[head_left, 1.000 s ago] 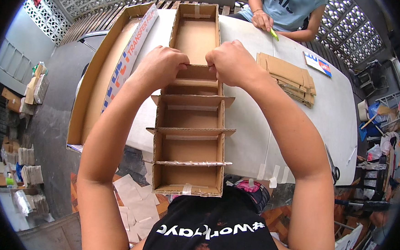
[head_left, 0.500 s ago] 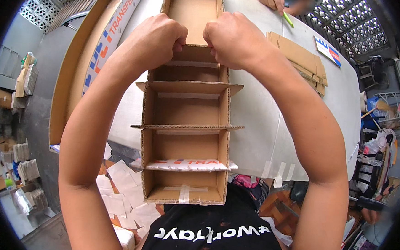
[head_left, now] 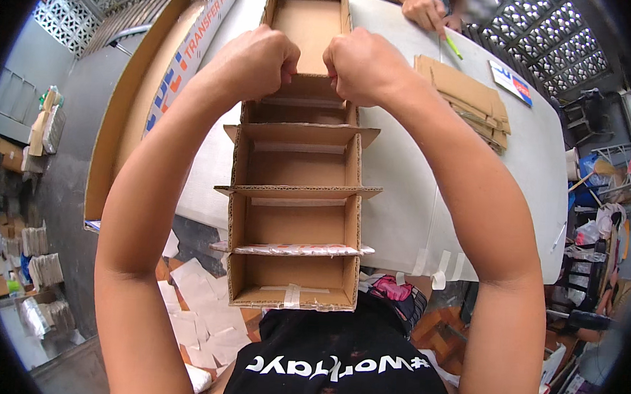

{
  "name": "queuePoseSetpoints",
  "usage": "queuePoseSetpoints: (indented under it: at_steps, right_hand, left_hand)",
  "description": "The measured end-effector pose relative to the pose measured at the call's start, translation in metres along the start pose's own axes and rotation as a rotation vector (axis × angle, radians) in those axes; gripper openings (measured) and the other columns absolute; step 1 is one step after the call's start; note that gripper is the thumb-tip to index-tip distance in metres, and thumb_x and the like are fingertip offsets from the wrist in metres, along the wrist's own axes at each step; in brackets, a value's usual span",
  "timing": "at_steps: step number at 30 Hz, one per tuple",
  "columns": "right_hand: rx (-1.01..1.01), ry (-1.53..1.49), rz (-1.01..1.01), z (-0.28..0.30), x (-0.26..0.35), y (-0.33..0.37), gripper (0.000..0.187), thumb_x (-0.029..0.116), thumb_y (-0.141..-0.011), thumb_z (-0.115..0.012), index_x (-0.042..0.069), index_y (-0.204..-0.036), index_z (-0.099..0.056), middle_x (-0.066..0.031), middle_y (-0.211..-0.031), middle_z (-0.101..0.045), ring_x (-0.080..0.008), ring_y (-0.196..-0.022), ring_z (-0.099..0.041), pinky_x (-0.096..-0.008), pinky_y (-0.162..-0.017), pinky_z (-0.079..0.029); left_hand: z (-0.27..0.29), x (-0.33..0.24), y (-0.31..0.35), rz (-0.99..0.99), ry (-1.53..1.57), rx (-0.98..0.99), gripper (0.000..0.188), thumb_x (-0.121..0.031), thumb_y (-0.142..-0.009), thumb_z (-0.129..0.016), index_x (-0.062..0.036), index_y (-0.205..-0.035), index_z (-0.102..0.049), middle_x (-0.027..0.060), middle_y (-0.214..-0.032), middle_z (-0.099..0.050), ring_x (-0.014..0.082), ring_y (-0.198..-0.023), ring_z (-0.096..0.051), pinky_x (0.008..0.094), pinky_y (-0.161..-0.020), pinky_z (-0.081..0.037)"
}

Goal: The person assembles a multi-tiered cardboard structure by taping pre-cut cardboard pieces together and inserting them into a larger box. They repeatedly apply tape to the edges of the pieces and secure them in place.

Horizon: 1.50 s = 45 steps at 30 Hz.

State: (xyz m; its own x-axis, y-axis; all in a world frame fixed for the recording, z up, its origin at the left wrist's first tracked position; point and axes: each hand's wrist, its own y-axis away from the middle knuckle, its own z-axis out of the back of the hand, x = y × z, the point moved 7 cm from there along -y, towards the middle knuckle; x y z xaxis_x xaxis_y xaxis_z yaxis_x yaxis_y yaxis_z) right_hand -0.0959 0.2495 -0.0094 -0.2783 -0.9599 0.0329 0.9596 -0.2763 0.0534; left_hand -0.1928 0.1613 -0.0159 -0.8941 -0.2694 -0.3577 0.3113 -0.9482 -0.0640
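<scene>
A long, narrow cardboard box (head_left: 352, 221) without a lid stretches away from me, with its near end over the table edge. Cross pieces split it into several compartments, and their ends stick out past the side walls. My left hand (head_left: 260, 58) is closed at the left end of a cardboard divider (head_left: 311, 77) near the far part of the box. At the right end of that divider my right hand (head_left: 361, 66) is closed too. My knuckles hide the gripped ends. Closer to me sit more brown dividers (head_left: 298, 191) and a white printed divider (head_left: 294, 250).
Another long cardboard box (head_left: 109, 148) lies at the left of the white table (head_left: 402, 195). Cardboard pieces (head_left: 466, 98) are stacked at the right, near a printed piece (head_left: 510, 82). Across the table, another person's hand (head_left: 424, 12) holds a green cutter (head_left: 453, 45). Paper scraps (head_left: 203, 313) litter the floor.
Both hands stay closed on the divider and sit slightly lower in the picture. The box's near end appears a little higher. More of the other person's hands shows at the top.
</scene>
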Motion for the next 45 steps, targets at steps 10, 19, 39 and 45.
queuePoseSetpoints:
  at_steps: [10,19,39,45]
  right_hand:
    - [-0.047,-0.198,-0.024,-0.004,-0.017,-0.001,0.008,0.008,-0.076,-0.072,0.008,-0.083,-0.077,-0.0177,-0.089,-0.075,-0.0341,-0.088,-0.072,-0.041,-0.08,-0.058]
    - [-0.072,-0.379,-0.028,-0.016,-0.026,0.0,0.008,0.006,-0.077,-0.071,0.007,-0.082,-0.077,-0.0194,-0.088,-0.074,-0.0337,-0.086,-0.072,-0.0416,-0.081,-0.058]
    - [-0.09,-0.52,-0.031,-0.023,-0.032,0.002,0.007,0.012,-0.079,-0.075,0.009,-0.085,-0.078,-0.0176,-0.089,-0.075,-0.0319,-0.086,-0.073,-0.0408,-0.079,-0.058]
    - [-0.086,-0.522,-0.028,-0.024,-0.036,0.001,0.007,0.013,-0.079,-0.074,0.01,-0.084,-0.078,-0.0172,-0.089,-0.075,-0.0331,-0.087,-0.073,-0.0413,-0.08,-0.058]
  left_hand:
    - [-0.031,-0.062,0.055,-0.153,0.044,0.112,0.038,-0.011,-0.095,-0.05,0.0036,-0.127,-0.064,0.026,-0.121,-0.066,0.0388,-0.119,-0.061,0.0446,-0.106,-0.046]
    - [-0.064,-0.067,0.022,-0.088,-0.178,0.545,0.045,-0.018,-0.096,-0.039,0.0104,-0.121,-0.062,0.028,-0.131,-0.063,0.0421,-0.118,-0.061,0.0464,-0.108,-0.045]
    - [-0.069,-0.032,0.027,0.107,-0.295,0.56,0.039,-0.023,-0.099,-0.039,0.0029,-0.11,-0.065,0.0311,-0.109,-0.069,0.0488,-0.109,-0.064,0.0511,-0.102,-0.049]
    - [-0.055,-0.021,0.018,0.285,-0.234,0.42,0.039,-0.022,-0.089,-0.049,0.0056,-0.099,-0.074,0.0295,-0.107,-0.07,0.0452,-0.105,-0.067,0.048,-0.099,-0.051]
